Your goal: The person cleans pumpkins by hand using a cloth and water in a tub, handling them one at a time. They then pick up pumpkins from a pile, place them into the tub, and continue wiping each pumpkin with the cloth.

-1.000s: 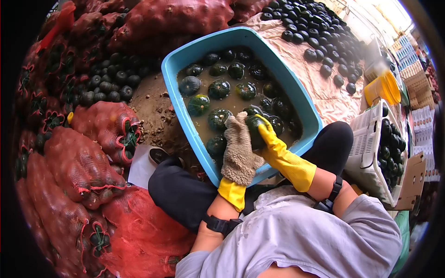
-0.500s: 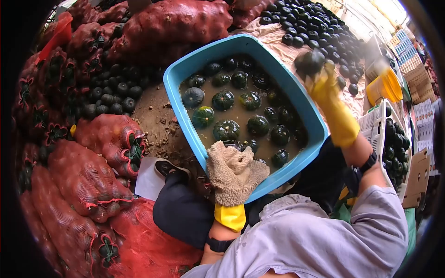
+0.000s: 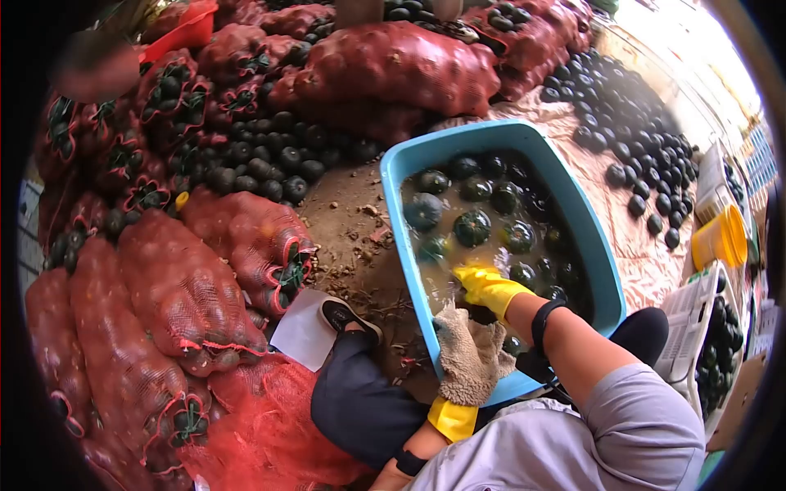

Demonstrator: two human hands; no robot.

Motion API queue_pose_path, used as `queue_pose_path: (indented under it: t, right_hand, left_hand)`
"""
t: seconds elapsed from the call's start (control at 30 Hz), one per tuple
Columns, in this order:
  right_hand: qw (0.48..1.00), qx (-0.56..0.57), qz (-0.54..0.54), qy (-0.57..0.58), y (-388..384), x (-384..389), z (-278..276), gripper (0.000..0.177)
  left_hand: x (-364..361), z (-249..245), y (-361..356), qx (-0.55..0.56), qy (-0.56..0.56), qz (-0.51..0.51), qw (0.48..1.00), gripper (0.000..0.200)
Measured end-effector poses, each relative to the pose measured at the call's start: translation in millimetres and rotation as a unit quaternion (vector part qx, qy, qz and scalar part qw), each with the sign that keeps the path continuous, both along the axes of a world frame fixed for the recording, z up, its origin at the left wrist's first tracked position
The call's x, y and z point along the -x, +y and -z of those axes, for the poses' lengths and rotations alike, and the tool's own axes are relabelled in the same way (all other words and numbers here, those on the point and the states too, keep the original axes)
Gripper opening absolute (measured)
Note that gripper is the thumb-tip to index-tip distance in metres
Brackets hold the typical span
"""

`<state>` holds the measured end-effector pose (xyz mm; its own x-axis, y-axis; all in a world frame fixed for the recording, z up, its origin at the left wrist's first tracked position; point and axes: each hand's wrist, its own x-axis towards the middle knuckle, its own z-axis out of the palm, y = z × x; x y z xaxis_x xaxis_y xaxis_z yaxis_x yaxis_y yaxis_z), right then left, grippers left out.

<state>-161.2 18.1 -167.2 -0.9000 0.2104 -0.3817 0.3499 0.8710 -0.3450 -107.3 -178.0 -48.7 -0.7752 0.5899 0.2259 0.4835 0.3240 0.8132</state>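
My right hand [image 3: 488, 288], in a yellow rubber glove, reaches down into the muddy water of a blue tub [image 3: 610, 270]. Its fingers curl over a kabocha squash that is mostly hidden beneath the glove and splashing water. A fuzzy tan mitt [image 3: 468, 360] covers my left hand, with a yellow glove cuff [image 3: 453, 419] showing below it. This mitted hand is at the tub's near rim, just below my right hand, and its fingers are hidden. Dark green kabocha squash, one a striped squash [image 3: 472, 227], float around the tub.
Red mesh sacks [image 3: 192, 286] of squash crowd the left and back. Loose dark squash [image 3: 270, 159] lie behind the tub, more squash [image 3: 647, 164] on a sheet [image 3: 647, 262] at right. A yellow bucket [image 3: 720, 237] and a white crate [image 3: 684, 319] stand at right.
My right hand has come from beyond the tub's right side, where it was at a dark squash, down into the water. The view has swung left; my left hand stays at the near rim.
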Motion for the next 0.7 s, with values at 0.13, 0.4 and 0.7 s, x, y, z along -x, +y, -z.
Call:
queue_pose_path:
  t: [0.13, 0.4, 0.7]
  right_hand:
    - [0.99, 0.061, -0.12, -0.053, 38, -7, -4, 0.048]
    - [0.828, 0.538, 0.14, 0.069, 0, -97, -164, 0.071]
    - [0.83, 0.266, 0.339, 0.353, -48, -150, -117, 0.071]
  left_hand:
    - [-3, 4, 1, -0.006, 0.005, -0.014, 1.0, 0.063]
    - [0, 81, 42, -0.232, -0.306, -0.029, 0.923, 0.043]
    - [-26, -46, 30, -0.016, -0.081, 0.049, 0.995, 0.062]
